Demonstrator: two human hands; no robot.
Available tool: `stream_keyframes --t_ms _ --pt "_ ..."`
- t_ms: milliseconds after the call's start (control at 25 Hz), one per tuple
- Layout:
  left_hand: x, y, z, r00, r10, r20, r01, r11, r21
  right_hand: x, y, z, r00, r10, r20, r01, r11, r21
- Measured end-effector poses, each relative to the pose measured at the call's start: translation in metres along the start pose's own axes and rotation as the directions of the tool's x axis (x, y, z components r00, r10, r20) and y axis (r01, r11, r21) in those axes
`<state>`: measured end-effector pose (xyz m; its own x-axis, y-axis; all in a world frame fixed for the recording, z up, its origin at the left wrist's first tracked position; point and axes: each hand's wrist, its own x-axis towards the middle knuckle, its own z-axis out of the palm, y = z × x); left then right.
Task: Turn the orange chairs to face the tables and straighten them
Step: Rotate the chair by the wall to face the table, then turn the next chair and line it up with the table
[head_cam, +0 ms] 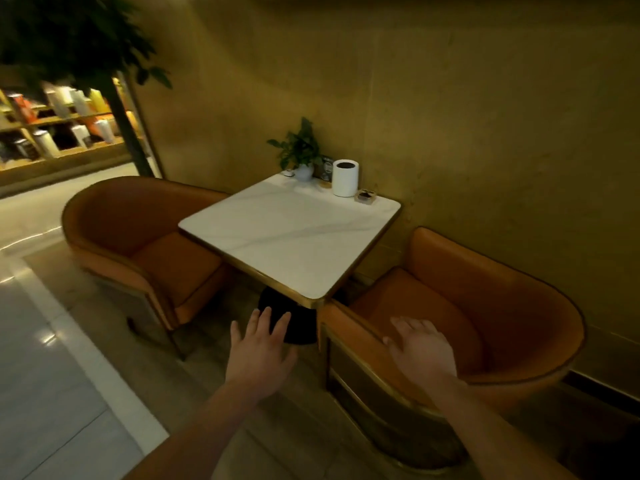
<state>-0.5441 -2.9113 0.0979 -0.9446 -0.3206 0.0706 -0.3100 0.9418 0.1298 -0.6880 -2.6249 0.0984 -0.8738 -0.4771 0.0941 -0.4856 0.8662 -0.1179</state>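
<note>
Two orange tub chairs flank a white marble table (287, 237) with a gold rim. The left orange chair (138, 233) has its seat turned toward the table. On the other side, the right orange chair (491, 306) also opens toward the table, its near arm close to the table's front corner. My left hand (261, 348) hovers with fingers spread over the floor in front of the table's black base, touching nothing. My right hand (420, 348) is stretched out flat above the right chair's near arm and seat; whether it touches is unclear.
At the table's far edge by the ochre wall (450, 98) stand a small potted plant (301, 150), a white cylinder container (345, 177) and small items. A tree trunk (123, 116) and lit shelves are at the left. Glossy floor tiles (52, 375) lie left.
</note>
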Motion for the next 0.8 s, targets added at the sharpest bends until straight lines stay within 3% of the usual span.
stream_keyframes --t_ms 280,480,800 --pt "-0.027 -0.141 -0.03 0.987 -0.159 -0.033 0.156 0.984 -0.089 0.043 -0.167 0.011 0.994 -0.112 -0.004 0.112 0.99 0.089" --pt "-0.038 -0.255 -0.064 0.981 -0.182 -0.072 0.177 0.981 -0.075 0.064 -0.3 0.019 0.984 -0.176 -0.006 0.176 0.981 0.086" --pt "-0.035 -0.383 -0.084 0.96 -0.273 -0.053 0.268 0.959 -0.093 0.114 -0.438 0.033 0.967 -0.254 -0.004 0.252 0.957 0.144"
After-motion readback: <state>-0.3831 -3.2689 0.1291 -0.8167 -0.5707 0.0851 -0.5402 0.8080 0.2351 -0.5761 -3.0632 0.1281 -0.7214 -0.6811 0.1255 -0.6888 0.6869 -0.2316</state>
